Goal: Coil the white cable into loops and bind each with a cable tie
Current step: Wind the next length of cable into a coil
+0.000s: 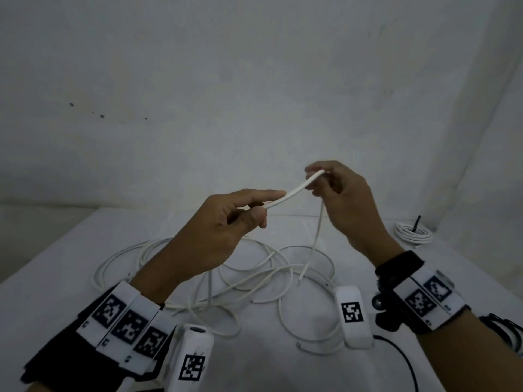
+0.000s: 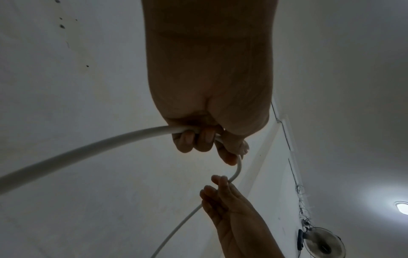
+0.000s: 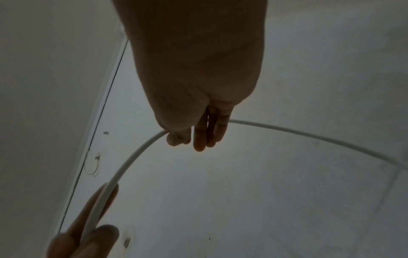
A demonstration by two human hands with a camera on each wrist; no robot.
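Observation:
A white cable (image 1: 294, 191) stretches between both raised hands above the table. My left hand (image 1: 243, 213) grips it with curled fingers, index finger laid along it; in the left wrist view the cable (image 2: 88, 148) runs out of that fist (image 2: 198, 139). My right hand (image 1: 325, 179) pinches the cable's other part, and a free end hangs down from it (image 1: 317, 236). The right wrist view shows the cable (image 3: 132, 157) arcing from the right fingertips (image 3: 198, 139). The rest of the cable (image 1: 254, 273) lies in loose tangled loops on the table.
A bound white coil (image 1: 413, 234) with a black tie sticking up lies at the far right of the white table (image 1: 56, 292). A black lead (image 1: 402, 360) runs off near my right wrist. White walls close the back and right.

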